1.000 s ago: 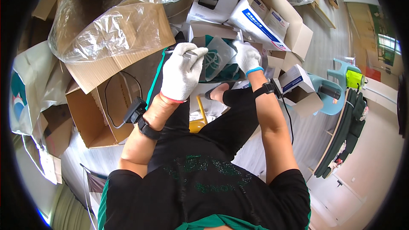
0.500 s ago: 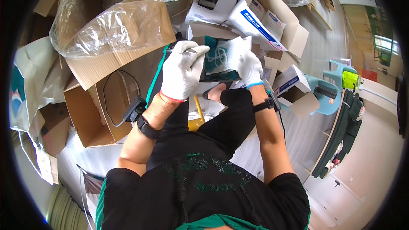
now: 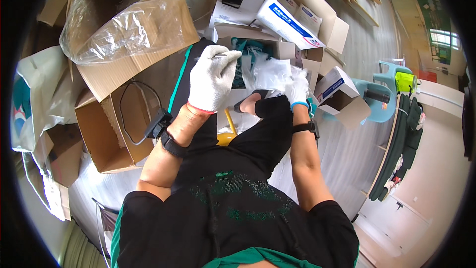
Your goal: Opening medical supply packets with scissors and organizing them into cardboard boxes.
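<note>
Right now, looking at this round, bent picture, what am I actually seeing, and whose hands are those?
There is no machine here. A person wears a wide fisheye camera on the head, looking down, so the picture is round and straight edges curve. The forearms rising from the bottom are the wearer's own. Both hands wear white work gloves. The left hand pinches a thin, dark, pen-like tool; exactly what it is cannot be told. The right hand grips a clear plastic bag. Below is the person's black shirt and bent legs. Around them lie open cardboard boxes, a large box lined with clear plastic film, and white cartons with blue stripes. A pale blue stool stands to the right.
</note>
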Demonstrator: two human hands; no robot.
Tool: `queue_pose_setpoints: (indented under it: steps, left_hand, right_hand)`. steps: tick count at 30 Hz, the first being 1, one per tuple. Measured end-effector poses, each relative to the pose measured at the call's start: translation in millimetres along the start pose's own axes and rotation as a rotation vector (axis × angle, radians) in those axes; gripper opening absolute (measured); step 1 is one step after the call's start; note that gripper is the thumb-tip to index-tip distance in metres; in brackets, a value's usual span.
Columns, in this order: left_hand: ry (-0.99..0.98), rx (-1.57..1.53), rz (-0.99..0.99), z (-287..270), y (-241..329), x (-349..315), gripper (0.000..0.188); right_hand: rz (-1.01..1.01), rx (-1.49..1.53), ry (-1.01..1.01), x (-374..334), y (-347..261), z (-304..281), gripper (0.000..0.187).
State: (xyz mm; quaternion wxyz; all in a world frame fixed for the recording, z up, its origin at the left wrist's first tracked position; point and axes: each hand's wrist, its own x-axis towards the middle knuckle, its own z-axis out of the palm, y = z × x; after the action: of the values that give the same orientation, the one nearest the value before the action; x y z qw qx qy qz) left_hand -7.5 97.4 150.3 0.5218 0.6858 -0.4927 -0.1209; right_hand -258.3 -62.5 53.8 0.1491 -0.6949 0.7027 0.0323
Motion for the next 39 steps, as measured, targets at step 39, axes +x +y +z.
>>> queue_pose_setpoints:
  steps: [39]
  left_hand:
    - [-0.263,-0.495,-0.205,111.3,19.7,2.5,0.066]
  right_hand:
    - [-0.268,1.249,0.159,-53.1,26.9,-34.1,0.032]
